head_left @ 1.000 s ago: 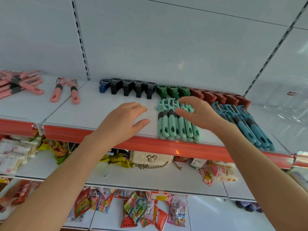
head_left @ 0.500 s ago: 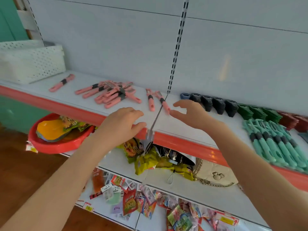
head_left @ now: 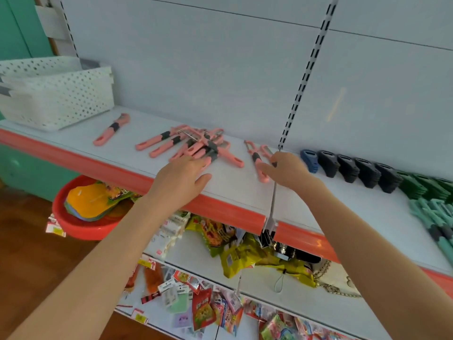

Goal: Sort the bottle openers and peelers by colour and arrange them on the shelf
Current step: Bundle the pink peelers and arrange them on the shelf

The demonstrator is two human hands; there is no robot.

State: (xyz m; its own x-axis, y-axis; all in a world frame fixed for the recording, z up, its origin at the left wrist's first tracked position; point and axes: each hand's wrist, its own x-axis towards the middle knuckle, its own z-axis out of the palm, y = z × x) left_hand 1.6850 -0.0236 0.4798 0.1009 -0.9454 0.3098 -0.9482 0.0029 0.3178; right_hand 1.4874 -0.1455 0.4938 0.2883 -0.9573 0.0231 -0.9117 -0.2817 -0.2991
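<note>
The white shelf (head_left: 232, 190) with its orange lip runs from the left edge down to the lower right of my view, and I judge the sorting on it well along on one side only. A perforated white basket (head_left: 56, 94) sits at upper left, out of the work. At right the black bottle openers (head_left: 355, 169) stand on edge in a tight row against the back wall. The green bottle openers (head_left: 421, 185) follow them and the teal peelers (head_left: 436, 217) lie side by side in front, each colour kept together so the blocks read at a glance. The pink peelers (head_left: 196, 146) at centre lie crossed in a loose heap, which I take to be the colour not yet set in order. The left hand (head_left: 181, 177) reaches flat, fingers straight and relaxed, tips touching the near edge of that heap. The right hand (head_left: 289, 170) curls its fingers over a pair of pink peelers (head_left: 257, 163) just right of the heap; whether they have closed on a handle I cannot tell. One stray pink peeler (head_left: 111, 130) lies apart toward the basket, and a single blue opener (head_left: 309, 159) heads the black row
</note>
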